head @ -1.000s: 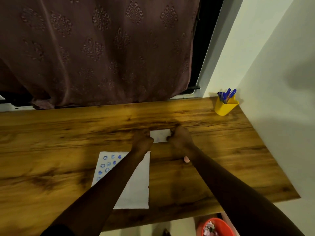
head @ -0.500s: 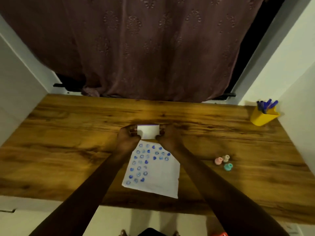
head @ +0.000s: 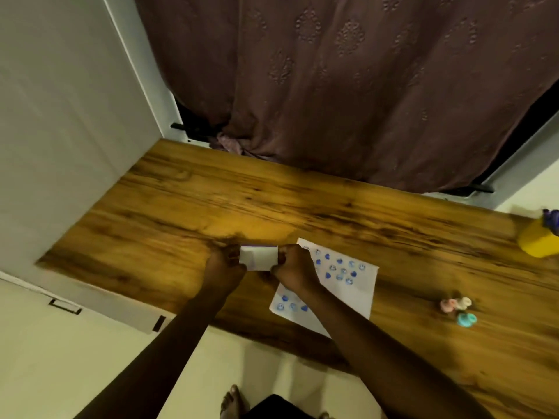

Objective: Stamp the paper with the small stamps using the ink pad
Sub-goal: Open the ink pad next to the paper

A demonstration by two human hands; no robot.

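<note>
Head view: left hand and right hand pinch a small white box (likely the ink pad) between closed fingers, above the table, beside the stamped paper.

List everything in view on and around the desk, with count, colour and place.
Wooden desk top: one, brown grain, fills the middle.
White sheet of paper with blue stamp marks: one, near the front edge, partly under the right arm.
Small white box-like ink pad: one, held between both hands.
Small round stamps: three, pink, cream and teal, clustered right of the paper.
Yellow pen cup: one, far right, holding blue pens.
Brown patterned curtain: one, behind the desk.
Left hand: gripping the ink pad's left end.
Right hand: gripping its right end.
</note>
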